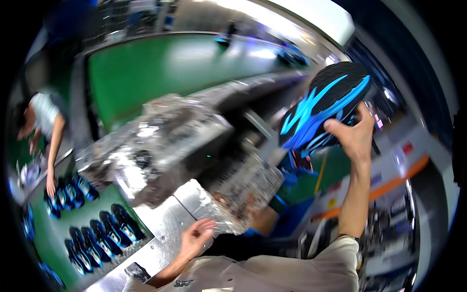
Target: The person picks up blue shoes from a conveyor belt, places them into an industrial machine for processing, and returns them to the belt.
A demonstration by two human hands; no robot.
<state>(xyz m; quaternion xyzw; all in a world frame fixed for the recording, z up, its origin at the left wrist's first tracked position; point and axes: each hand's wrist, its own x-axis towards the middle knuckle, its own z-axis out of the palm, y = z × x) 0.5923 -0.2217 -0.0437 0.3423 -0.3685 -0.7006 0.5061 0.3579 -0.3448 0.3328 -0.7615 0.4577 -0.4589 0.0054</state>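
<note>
My right hand [355,134] is raised at the right, gripping a shoe [321,104] by one end with thumb and fingers. The shoe is tilted so its black, ridged sole with bright blue streaks faces up. My left hand [195,238] hovers low in the middle by a bare metal plate [170,219], fingers loosely bent and nothing seen in them. Beside that plate stands a machine covered in crumpled, shiny wrapping [155,141]. Two rows of black-and-blue shoes [102,238] lie on a green surface to the left.
A co-worker [48,121] at the far left reaches one hand toward the upper row of shoes. A long green belt [155,68] runs across the back, with more blue shoes [292,56] farther off. An orange-edged shelf [374,190] stands at the right. Parts are blurred.
</note>
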